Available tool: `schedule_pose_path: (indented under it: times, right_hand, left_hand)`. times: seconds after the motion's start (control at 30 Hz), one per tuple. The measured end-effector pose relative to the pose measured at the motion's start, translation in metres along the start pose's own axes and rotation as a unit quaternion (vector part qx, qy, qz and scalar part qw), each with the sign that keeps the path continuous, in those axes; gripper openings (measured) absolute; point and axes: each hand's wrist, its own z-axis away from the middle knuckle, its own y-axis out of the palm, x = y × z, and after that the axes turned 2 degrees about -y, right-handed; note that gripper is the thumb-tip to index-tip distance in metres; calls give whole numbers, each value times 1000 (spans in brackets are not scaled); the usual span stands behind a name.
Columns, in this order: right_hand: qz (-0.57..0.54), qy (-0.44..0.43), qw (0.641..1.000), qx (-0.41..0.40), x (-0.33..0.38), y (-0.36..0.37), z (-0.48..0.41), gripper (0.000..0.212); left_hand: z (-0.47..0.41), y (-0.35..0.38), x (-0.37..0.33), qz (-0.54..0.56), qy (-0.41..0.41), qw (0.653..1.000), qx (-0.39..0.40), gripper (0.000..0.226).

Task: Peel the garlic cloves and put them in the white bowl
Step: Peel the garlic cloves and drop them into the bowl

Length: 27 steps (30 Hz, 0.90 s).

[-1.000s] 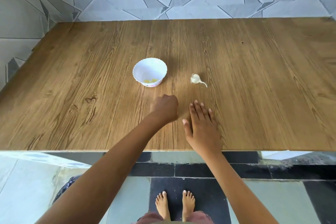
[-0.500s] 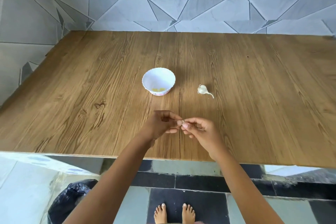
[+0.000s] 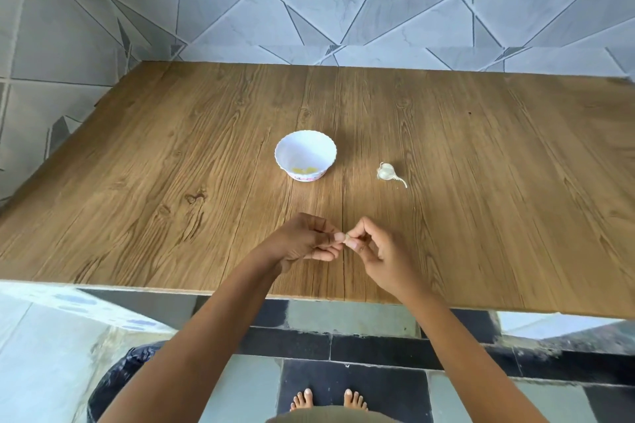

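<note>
We pinch the garlic clove (image 3: 345, 240) between fingers (image 3: 357, 227) of left hand (image 3: 302, 244) and right hand (image 3: 376, 252), close together to work the skin; white bowl (image 3: 305, 148) sits at twelve o'clock, within easy reach.

Bowl (image 3: 302, 148) on table (image 3: 171, 182), approx centre, w/ peeled cloves (image 3: 304, 170) in it. Garlic bulb (image 3: 387, 171) on table at bowl's 3 o'clock, apart. L hand (image 3: 299, 244) & R hand (image 3: 378, 251) near front edge, pinching one clove (image 3: 346, 239) btwn them; bowl at their 11 o'clock, bulb at 1.
</note>
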Motion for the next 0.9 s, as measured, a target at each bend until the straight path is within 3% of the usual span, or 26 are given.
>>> schedule_pose_path:
  times: [0.13, 0.2, 0.3, 0.4, 0.57, 0.6, 0.67, 0.73, 0.77, 0.83, 0.9]
  right_hand:
    - [69, -33, 996, -33, -3, 4, 1, 11]
    - [55, -17, 998, -29, -4, 1, 0, 10]
    - [-92, 115, 989, 18, -1, -4, -2, 3]
    - [-235, 246, 940, 34, 5, -10, -4, 6]
    - [-292, 317, 902, 24, 10, -15, -8, 8]
    - [-289, 325, 901, 16, 10, -15, -9, 7]
    - [-276, 335, 901, 9, 10, -15, -10, 7]
    - [-254, 335, 907, 7, 11, -14, -10, 7]
    - [-246, 333, 910, 5, 11, -14, -10, 7]
    - [-240, 329, 913, 1, 12, -13, -11, 7]
    - [-244, 325, 914, 0, 12, -13, -11, 7]
  left_hand:
    - [-4, 2, 6, 59, -40, 997, -6, 7]
    - [-6, 4, 8, 56, -19, 998, -22, 6]
    - [-7, 7, 7, -36, 67, 996, -40, 9]
    - [-6, 10, 6, -120, 138, 982, -44, 16]
    - [-10, 6, 12, -101, 155, 980, -79, 8]
    - [-12, 5, 14, -137, 164, 970, -118, 8]
    - [-15, 0, 18, -284, 217, 914, -194, 8]
    - [-16, -2, 19, -411, 249, 853, -206, 15]
    - [-16, -2, 18, -437, 244, 841, -206, 18]
    - [-15, 1, 14, -436, 227, 844, -217, 15]
    - [-14, 3, 10, -378, 221, 871, -225, 6]
